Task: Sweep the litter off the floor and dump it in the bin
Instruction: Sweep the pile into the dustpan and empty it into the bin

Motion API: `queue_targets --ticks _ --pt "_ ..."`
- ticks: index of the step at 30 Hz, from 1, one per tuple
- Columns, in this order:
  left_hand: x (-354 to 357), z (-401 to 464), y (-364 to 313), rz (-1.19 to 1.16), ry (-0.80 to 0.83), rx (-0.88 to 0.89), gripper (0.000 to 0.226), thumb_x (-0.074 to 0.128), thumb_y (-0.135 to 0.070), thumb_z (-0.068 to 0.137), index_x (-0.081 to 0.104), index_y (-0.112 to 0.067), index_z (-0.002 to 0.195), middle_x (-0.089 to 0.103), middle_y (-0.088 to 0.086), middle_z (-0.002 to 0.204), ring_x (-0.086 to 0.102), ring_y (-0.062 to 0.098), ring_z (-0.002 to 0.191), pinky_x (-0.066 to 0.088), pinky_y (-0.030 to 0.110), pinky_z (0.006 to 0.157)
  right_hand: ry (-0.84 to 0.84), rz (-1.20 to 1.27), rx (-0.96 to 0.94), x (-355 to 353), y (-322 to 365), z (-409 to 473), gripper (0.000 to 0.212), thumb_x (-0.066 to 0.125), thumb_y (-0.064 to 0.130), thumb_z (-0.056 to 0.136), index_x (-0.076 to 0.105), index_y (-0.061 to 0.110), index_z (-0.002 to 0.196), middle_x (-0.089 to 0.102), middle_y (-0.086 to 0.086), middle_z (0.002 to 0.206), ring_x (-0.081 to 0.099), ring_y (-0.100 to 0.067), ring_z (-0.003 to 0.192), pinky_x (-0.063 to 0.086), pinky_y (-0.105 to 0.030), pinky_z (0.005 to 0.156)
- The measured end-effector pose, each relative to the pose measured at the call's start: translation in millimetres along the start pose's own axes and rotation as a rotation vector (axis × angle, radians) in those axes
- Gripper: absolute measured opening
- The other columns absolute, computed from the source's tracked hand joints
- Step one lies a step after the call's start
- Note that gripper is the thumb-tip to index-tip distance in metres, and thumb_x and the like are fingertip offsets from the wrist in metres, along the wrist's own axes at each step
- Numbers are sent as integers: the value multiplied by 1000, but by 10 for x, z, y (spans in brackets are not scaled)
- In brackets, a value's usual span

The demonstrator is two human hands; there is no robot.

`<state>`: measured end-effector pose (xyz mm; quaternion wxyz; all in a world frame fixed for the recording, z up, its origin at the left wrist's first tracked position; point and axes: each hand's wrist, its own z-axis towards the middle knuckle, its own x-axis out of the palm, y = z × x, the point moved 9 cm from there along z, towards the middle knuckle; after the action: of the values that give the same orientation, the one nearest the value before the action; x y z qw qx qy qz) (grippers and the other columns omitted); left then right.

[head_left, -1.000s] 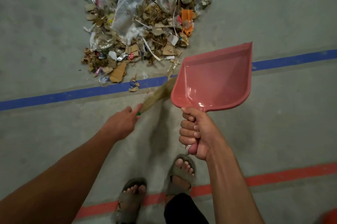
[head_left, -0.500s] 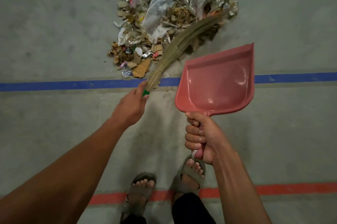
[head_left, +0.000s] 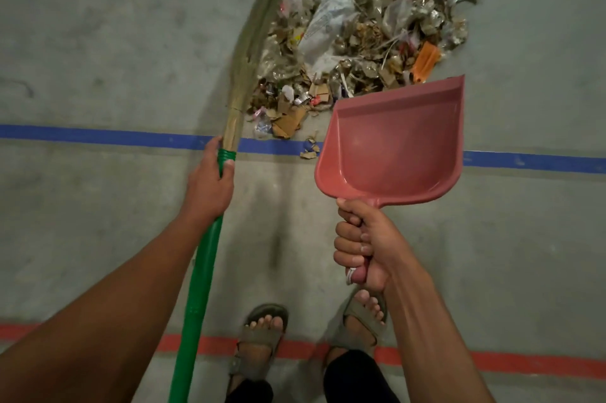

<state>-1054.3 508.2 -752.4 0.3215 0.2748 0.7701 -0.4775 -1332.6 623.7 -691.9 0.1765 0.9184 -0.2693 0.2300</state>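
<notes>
Our left hand (head_left: 210,186) is wrapped round the green broom (head_left: 201,258) just below the bristles; our right hand (head_left: 364,248) is fisted round the handle of the pink dustpan (head_left: 393,150), which is empty and held above the floor. Litter pile (head_left: 357,38) lies on the floor beyond the blue line (head_left: 98,136), bristles at its left edge. Best move, we reckon: set the pan lip flat against the pile's near side, then sweep short strokes rightward into it. No bin in view.
</notes>
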Motion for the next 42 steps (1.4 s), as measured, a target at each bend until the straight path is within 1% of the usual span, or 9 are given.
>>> queue_targets --ticks 4,9,16,23,27,30,33,38,42 --pt "41 218 196 34 -36 -168 47 43 -31 106 33 -28 153 63 14 115 63 35 93 54 47 87 0 -13 9 4 35 82 39 53 22 99 35 22 65 19 8 42 14 -5 31 15 -14 34" --pt "571 316 309 117 151 -383 43 43 -28 106 40 -13 147 63 26 124 67 44 103 55 46 89 -32 -37 -3 -9 193 154 39 55 22 98 36 22 64 18 8 44 14 -5 32 16 -16 32" --pt "1155 426 -388 31 243 -114 53 43 -31 109 30 -23 159 62 23 132 60 42 116 48 46 97 -64 -15 2 -15 331 262 40 55 22 97 36 22 62 18 8 44 14 -4 32 16 -15 32" --pt "1270 352 -936 33 166 128 60 45 -29 109 21 -24 163 62 13 119 60 30 108 47 41 85 -66 1 22 -2 279 326 39 54 21 98 37 21 63 19 7 43 15 -5 32 17 -16 31" --pt "1290 245 -1091 53 116 167 61 48 -27 108 22 -32 163 55 10 122 55 26 106 48 41 83 -70 21 22 -21 278 336 40 53 21 99 37 21 62 20 7 42 16 -5 31 18 -15 31" --pt "1385 266 -1176 126 179 184 61 51 -29 107 24 -37 160 53 9 130 57 29 112 52 48 90 -81 30 17 -64 261 345 40 53 21 99 38 21 61 20 7 42 15 -5 31 17 -15 32" --pt "1385 272 -1220 167 206 218 59 52 -30 106 26 -39 159 52 8 129 58 30 111 50 45 83 -78 46 7 -93 234 347 39 53 21 98 38 21 62 19 7 43 14 -5 31 16 -15 33" --pt "1049 101 -1067 69 76 185 61 45 -31 109 19 -36 163 52 5 118 51 17 93 43 36 78 -71 84 1 -100 190 321 39 54 21 98 37 21 64 19 8 43 15 -4 31 13 -16 34" --pt "804 -56 -710 25 -16 81 59 40 -35 110 15 -35 164 55 9 122 58 25 99 45 39 79 -53 100 5 -79 81 296 38 55 22 98 38 21 65 19 8 43 15 -4 31 14 -16 33"
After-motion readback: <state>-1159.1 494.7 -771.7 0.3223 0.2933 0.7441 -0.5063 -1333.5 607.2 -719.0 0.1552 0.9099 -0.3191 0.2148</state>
